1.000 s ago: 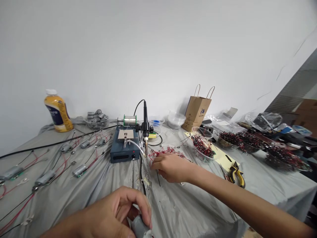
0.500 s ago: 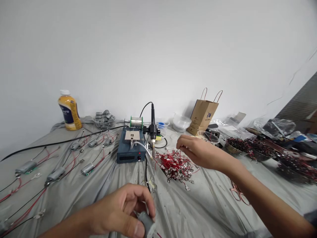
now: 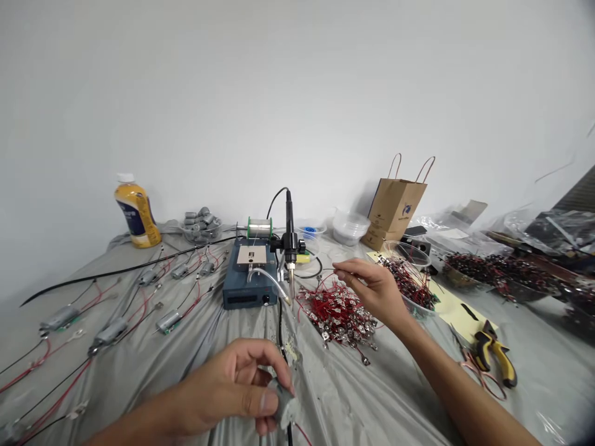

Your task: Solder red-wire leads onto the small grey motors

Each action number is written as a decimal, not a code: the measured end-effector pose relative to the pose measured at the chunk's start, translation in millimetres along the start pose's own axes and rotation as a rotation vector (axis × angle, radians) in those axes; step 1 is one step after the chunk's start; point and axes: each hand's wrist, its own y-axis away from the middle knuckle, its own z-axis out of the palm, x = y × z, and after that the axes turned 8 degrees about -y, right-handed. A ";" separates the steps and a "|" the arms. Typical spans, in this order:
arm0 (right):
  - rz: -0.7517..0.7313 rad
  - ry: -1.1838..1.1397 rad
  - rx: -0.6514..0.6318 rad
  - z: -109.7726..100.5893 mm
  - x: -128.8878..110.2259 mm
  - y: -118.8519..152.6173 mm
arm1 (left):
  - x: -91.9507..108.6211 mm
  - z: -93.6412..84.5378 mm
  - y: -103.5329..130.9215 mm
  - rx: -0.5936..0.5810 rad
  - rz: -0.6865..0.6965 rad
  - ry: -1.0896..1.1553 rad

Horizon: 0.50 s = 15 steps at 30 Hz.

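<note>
The left hand [image 3: 232, 393] is curled around a small grey motor [image 3: 282, 402] low in the view, thumb and fingers pressing it against the grey sheet [image 3: 381, 396] — a dark lead runs down from it. The right hand [image 3: 376, 288] hovers above a heap of red wires [image 3: 337, 310] with metal lugs, thumb and forefinger pinched on one thin wire whose end is too fine to make out. Just left of the heap stands the soldering iron [image 3: 290, 238] in its holder, tip down, beside a blue station [image 3: 250, 282] with a solder spool [image 3: 259, 228] behind. Pliers [image 3: 499, 356] lie well to the right, and finished motors with leads [image 3: 139, 297] spread across the left — a yellow bottle [image 3: 136, 214] stands beyond them.
</note>
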 end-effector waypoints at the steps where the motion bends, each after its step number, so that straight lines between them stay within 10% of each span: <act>1: 0.013 -0.012 0.041 1.5 0.6 2.5 | -1.5 -1.9 -0.7 0.001 -0.012 0.009; 6: 0.105 -0.135 0.225 7.1 1.4 10.5 | -1.9 -10.5 -2.7 0.015 -0.021 -0.030; 15: -0.048 -0.056 0.185 17.8 -12.9 18.6 | 8.8 -16.2 -3.1 0.154 0.163 -0.195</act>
